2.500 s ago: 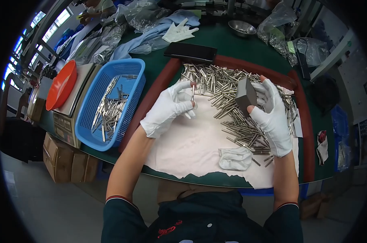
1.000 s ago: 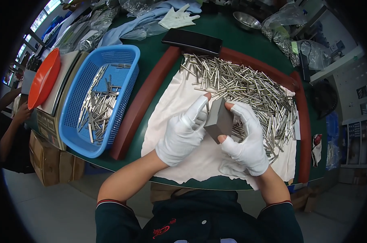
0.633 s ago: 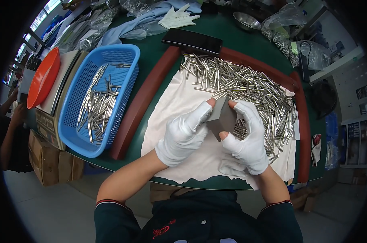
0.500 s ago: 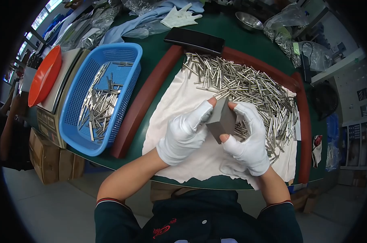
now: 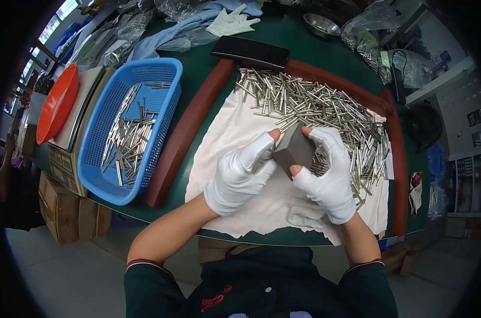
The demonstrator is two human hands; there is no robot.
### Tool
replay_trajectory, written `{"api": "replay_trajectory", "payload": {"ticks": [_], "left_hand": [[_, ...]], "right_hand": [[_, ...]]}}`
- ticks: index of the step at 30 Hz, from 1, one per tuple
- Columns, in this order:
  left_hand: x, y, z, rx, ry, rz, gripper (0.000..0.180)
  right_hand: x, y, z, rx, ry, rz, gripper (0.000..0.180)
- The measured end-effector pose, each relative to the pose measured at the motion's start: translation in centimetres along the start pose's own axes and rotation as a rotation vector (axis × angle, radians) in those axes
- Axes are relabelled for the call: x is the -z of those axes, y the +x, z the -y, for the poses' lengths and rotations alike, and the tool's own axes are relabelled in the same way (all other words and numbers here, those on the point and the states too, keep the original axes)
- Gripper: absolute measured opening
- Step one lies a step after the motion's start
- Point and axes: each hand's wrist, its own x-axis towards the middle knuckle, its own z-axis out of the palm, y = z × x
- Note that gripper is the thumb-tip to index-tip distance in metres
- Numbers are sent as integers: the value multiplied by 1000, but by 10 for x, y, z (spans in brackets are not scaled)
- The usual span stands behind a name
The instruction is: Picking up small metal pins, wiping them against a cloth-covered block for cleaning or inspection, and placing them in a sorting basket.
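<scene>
Both hands wear white gloves with open fingertips. My right hand (image 5: 328,175) grips a dark grey rectangular block (image 5: 293,150) from the right, thumb under it and fingers over its top. My left hand (image 5: 239,175) meets the block from the left, thumb and forefinger pinched against its near edge; whether they hold a small part there is hidden. The hands hover over a white cloth (image 5: 235,127) on the green table. A heap of short metal pins (image 5: 325,108) lies on the cloth just behind and to the right of the hands.
A blue plastic basket (image 5: 100,159) holding several metal pins stands at the left, beside an orange lid (image 5: 57,103) on a box. A brown raised rim (image 5: 185,132) borders the cloth. Behind it lie a black flat case (image 5: 251,53), a spare glove (image 5: 232,24), plastic bags and a metal bowl (image 5: 321,24).
2.5 s ago the hands were apart, left over the pins, right holding the block. They have come together over the cloth, and both have stayed at the block since.
</scene>
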Motion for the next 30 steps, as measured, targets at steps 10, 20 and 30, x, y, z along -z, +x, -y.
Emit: {"api": "replay_trajectory", "payload": {"ticks": [10, 20, 30], "left_hand": [[0, 2, 3, -84, -21, -39, 61], [3, 12, -13, 589, -420, 94, 64], [-5, 3, -1, 396, -296, 122, 65]], "right_hand": [[3, -1, 5, -20, 137, 81, 55], [10, 5, -3, -280, 109, -9, 49], [6, 4, 4, -166, 181, 120, 53]]}}
